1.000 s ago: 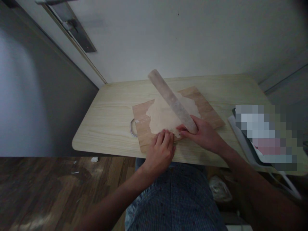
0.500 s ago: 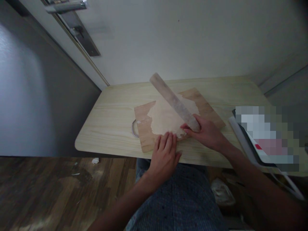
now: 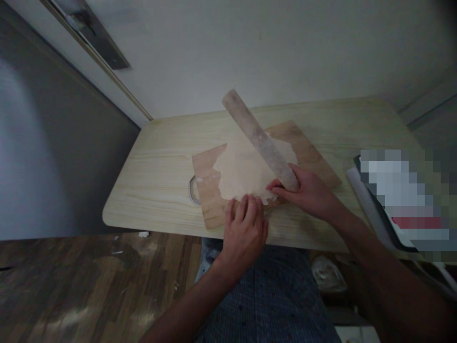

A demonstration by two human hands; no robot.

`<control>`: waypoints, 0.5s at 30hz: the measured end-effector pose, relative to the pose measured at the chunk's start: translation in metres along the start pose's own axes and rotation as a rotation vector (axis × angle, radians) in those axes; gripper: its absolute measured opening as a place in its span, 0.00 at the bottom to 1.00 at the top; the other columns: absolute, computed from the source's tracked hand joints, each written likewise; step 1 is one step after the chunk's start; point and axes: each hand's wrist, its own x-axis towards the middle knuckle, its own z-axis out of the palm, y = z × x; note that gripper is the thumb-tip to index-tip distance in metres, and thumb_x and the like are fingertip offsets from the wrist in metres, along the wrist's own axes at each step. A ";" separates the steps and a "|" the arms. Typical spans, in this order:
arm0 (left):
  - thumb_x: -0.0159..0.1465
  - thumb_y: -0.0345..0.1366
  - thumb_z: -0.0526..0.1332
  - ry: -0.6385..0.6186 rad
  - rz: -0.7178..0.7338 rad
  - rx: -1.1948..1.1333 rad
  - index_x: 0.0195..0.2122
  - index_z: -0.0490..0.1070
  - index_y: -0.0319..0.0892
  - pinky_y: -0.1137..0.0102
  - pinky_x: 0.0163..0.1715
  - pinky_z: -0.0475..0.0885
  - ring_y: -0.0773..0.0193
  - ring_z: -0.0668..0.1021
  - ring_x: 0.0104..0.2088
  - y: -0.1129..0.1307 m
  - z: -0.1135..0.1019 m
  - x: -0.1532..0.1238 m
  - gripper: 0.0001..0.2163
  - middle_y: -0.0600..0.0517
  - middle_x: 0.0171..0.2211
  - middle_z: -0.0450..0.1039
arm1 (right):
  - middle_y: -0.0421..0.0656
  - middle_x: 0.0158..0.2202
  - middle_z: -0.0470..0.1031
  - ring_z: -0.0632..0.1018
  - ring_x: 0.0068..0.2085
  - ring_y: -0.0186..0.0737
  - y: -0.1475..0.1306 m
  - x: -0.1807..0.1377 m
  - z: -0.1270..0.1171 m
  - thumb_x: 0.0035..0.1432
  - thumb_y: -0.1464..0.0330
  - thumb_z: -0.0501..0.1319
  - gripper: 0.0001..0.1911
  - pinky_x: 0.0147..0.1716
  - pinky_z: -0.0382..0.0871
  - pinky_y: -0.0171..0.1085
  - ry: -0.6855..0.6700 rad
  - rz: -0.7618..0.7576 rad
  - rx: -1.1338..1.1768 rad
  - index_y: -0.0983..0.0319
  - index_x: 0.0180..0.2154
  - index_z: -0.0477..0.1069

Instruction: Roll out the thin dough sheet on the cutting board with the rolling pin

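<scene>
A thin, flat sheet of pale dough (image 3: 239, 166) with ragged edges covers much of a wooden cutting board (image 3: 309, 150). My right hand (image 3: 310, 193) is wrapped around the near end of a floury rolling pin (image 3: 259, 140), which slants up over the dough, its far end beyond the board. That hand's thumb and fingertip are near the dough's right front edge; whether they pinch it, I cannot tell. Bent fingers of my left hand (image 3: 244, 233) rest on the dough's front edge, somewhat apart, with the fingertips partly hidden.
The board lies on a light wood-grain table (image 3: 143, 190) against a white wall; its metal handle (image 3: 193, 190) points left. On the right, a dark-edged device with a blurred screen (image 3: 400, 190) stands on the table. Below, a plastic bag (image 3: 328, 274) sits near my legs.
The view has tilted down and shifted slightly. My left fingers are more bent at the dough's front edge. The rolling pin stays in my right hand.
</scene>
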 end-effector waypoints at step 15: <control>0.66 0.36 0.46 -0.003 0.033 0.072 0.54 0.61 0.32 0.57 0.56 0.58 0.56 0.66 0.54 -0.003 0.001 -0.001 0.19 0.43 0.56 0.63 | 0.41 0.28 0.75 0.75 0.30 0.40 0.005 0.000 0.005 0.46 0.66 0.62 0.06 0.31 0.66 0.38 0.070 -0.042 -0.028 0.60 0.29 0.67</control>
